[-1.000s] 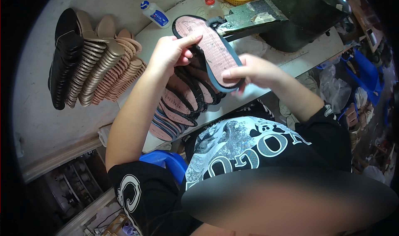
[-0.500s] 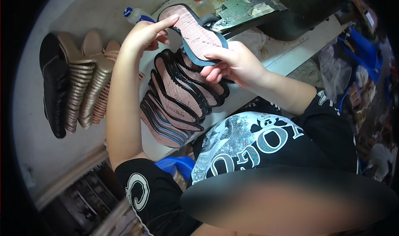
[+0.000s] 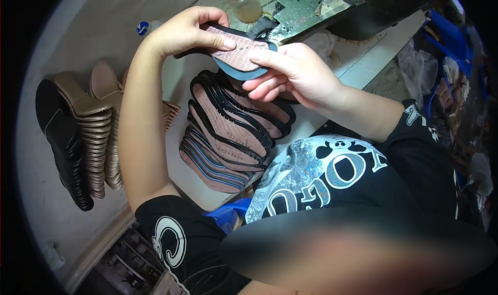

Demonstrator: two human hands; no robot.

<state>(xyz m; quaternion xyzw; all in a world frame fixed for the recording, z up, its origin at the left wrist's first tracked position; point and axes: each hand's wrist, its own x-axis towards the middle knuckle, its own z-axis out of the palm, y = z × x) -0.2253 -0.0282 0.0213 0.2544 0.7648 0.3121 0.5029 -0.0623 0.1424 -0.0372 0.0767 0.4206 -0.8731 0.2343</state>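
Sole (image 3: 236, 53) is being pinched by both the left hand (image 3: 184, 30) and right hand (image 3: 290, 72); slipping fingers risk dropping it onto the fanned soles (image 3: 228, 129) below

One fisheye camera sits on the person's head, looking steeply down and close over the hands onto the desk (image 3: 62, 232), whose near edge curves along the lower left; dark rim all round.

Both hands hold a sole (image 3: 236, 53) above fanned soles (image 3: 228, 131); stacked soles (image 3: 83, 139) lie left.
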